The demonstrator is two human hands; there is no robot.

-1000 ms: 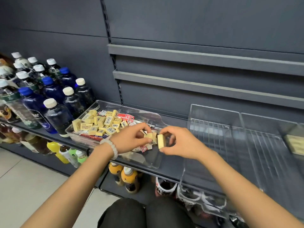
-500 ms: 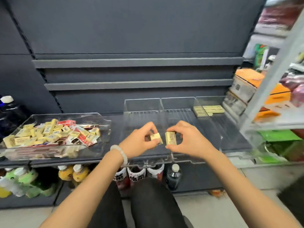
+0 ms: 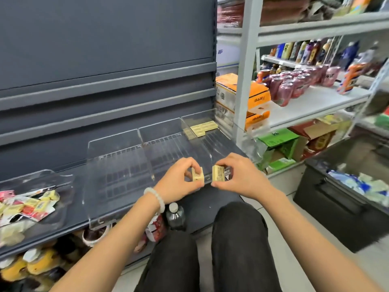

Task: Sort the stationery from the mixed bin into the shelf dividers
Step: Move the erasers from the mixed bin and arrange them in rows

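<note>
A small yellow packet [image 3: 197, 175] is pinched in the fingers of the left hand [image 3: 179, 182], and a second yellow packet [image 3: 219, 175] is held the same way by the right hand [image 3: 242, 178]; both are carried just in front of the clear shelf dividers [image 3: 147, 157]. The mixed bin [image 3: 37, 182] is seen at the far left of the dark shelf [image 3: 206, 199], with yellow and red items left in it. In the rightmost compartment a few flat yellow packets [image 3: 202, 127] already lie at the back — possibly the same kind as those in hand, though the print is too blurred to read. The step in hand is judged to be the carry from bin to divider. For the next move, a reach over the front lip into that right compartment would be called for, the held pieces set beside those already placed.
</note>
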